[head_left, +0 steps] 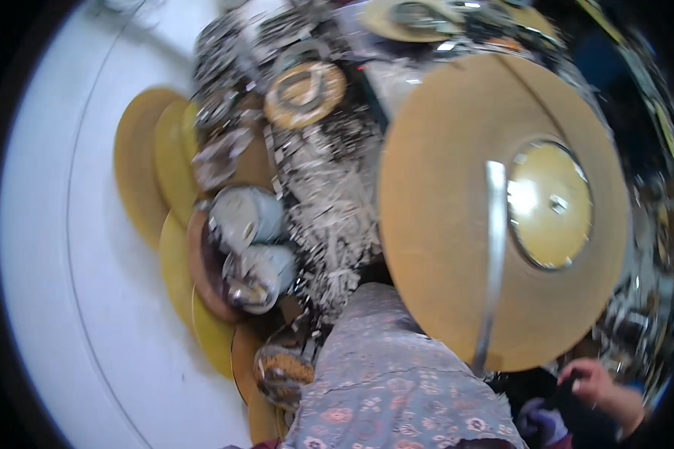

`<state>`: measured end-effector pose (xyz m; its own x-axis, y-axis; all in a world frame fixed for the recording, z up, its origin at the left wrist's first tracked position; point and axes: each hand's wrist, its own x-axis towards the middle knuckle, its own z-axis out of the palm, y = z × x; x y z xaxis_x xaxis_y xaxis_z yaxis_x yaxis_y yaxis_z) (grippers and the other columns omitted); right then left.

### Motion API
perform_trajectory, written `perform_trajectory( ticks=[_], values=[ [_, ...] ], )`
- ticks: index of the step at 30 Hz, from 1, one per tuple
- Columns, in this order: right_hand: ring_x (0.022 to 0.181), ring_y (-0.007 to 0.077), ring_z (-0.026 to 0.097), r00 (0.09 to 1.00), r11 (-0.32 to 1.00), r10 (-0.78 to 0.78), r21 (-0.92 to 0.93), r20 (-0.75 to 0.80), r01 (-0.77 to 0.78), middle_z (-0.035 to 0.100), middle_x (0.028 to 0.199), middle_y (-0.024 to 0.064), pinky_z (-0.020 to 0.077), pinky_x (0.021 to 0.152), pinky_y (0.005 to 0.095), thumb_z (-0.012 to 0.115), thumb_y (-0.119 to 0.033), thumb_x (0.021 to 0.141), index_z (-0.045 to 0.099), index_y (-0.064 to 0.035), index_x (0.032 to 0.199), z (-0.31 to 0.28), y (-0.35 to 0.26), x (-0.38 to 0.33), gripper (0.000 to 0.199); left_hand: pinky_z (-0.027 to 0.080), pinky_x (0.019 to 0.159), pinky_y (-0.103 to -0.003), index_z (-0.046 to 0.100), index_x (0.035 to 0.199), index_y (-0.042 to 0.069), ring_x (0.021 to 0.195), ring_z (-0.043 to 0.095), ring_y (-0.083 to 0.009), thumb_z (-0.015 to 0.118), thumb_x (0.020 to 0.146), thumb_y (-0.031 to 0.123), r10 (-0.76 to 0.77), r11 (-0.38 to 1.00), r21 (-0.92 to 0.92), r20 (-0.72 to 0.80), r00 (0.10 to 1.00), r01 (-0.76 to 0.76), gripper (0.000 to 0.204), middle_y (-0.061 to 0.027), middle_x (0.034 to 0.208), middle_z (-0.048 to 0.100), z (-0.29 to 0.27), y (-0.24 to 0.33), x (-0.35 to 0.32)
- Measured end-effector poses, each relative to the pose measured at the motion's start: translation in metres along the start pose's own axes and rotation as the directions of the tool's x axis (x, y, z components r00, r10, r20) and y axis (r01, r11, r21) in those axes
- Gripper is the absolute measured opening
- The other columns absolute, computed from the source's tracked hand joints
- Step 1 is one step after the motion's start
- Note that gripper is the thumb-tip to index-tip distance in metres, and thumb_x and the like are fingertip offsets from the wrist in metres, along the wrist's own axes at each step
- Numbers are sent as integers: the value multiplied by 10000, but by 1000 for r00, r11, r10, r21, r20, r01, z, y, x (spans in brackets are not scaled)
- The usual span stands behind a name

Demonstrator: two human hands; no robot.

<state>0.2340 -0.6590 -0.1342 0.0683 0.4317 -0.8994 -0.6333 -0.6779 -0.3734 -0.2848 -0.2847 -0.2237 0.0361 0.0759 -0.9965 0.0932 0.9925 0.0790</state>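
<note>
as a tan disc (445, 213) lies just beyond right hand (597, 387), fingers (581, 366) half-curled, hold unclear

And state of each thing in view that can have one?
Right hand: fingers curled, grip unclear
Large tan disc: broad face to camera, dark streak near the top
Smaller yellow disc: within the large one's outline, glossy, catching glare
Silver strip: lengthwise across the large disc's face
Yellow discs: overlapping
White containers: side by side
Pale scraps: loose
Floral cloth: creased
</note>
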Motion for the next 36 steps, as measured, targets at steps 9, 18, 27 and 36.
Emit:
perform_trajectory(
  ticks=[9,18,27,36],
  values=[
    [1006,198,565,994,862,-79,-496,76,107,591,1082,93,446,889,327,704,-297,819,547,20,1142,54,-184,2,479,461,905,-398,527,1246,10,1011,591,-235,554,926,223,-271,892,-361,52,961,271,385,-116,1133,620,-26,-125,-76],
    [981,212,599,994,858,-110,-508,-26,81,628,1033,116,469,844,314,763,-274,747,559,84,1135,39,-226,21,566,499,615,-298,516,1136,28,736,630,-165,546,934,368,98,836,-541,-23,995,-95,397,-66,884,622,-26,-36,-95],
    [958,211,602,991,894,-107,-444,-81,60,641,1039,129,460,840,288,668,-242,787,614,24,1115,84,-233,39,426,420,500,-231,523,1131,63,604,551,-128,558,906,450,418,728,-616,54,907,-300,449,0,765,538,21,33,-75],
    [1040,209,523,965,863,-194,-436,179,254,554,1144,96,398,945,343,687,-266,830,524,21,1166,129,-225,53,471,342,451,-236,488,936,78,529,457,-98,587,905,420,545,772,-482,165,822,-415,357,3,700,476,45,112,-64]
  ],
)
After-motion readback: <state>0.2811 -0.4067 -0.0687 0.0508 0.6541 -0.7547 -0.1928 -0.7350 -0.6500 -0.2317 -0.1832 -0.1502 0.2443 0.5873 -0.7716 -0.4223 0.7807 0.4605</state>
